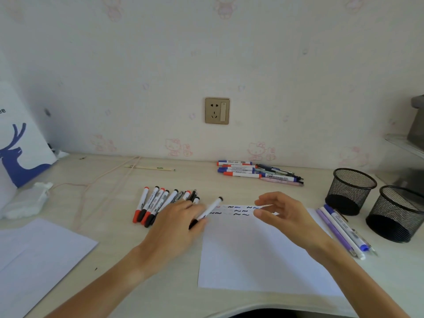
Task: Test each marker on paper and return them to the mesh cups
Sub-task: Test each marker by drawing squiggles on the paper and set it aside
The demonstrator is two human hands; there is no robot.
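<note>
A black-capped marker (207,212) is gripped by the left hand (177,222) at centre frame, fingers curled round its lower end, over the paper's (257,255) left edge. The right hand (278,213) is held above the paper, fingers loosely apart, holding nothing. Two mesh cups (351,191) stand at the right.

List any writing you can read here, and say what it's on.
"ee": the end of a cut-off word on the white bag with a blue deer.
Printed labels on the markers by the wall: too blurred to read.
Labels on the markers near the left hand: too small.
Squiggles on the paper: test strokes, not words.
</note>
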